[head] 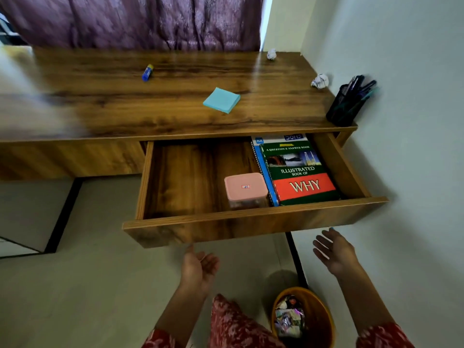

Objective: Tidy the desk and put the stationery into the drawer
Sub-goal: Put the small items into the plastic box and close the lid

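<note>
Drawer (251,219) open; your left hand (198,268) and right hand (335,251) hover below it, fingers loose, holding nothing.

Soft, even indoor light; wide-angle view, blurred at the left.

Pale glare streaks run across the desk top (175,116), strongest near the curtain (150,21). Heavy smear blur covers the left edge. Straight lines bow toward the frame edges. The drawer (251,222) interior is shaded at its back. A soft shadow lies beside the bin (324,322). Book print stays legible.
</note>
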